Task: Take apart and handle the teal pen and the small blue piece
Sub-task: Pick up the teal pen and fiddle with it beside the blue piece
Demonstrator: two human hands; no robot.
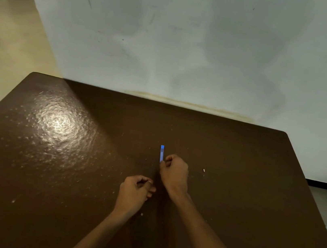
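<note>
A slim blue pen part (pixel 161 153) sticks out from my right hand (pixel 174 173) and points away from me, just above the brown table (pixel 66 173). My right hand pinches its near end between curled fingers. My left hand (pixel 134 192) lies nearer to me and to the left, fingers curled with thumb and forefinger together. Whether it holds a small piece is hidden by the fingers. No teal pen body shows apart from the blue part.
A tiny white bit (pixel 203 170) lies on the table to the right of my right hand. A pale wall (pixel 191 43) stands right behind the table's far edge. The floor drops away on the left and right.
</note>
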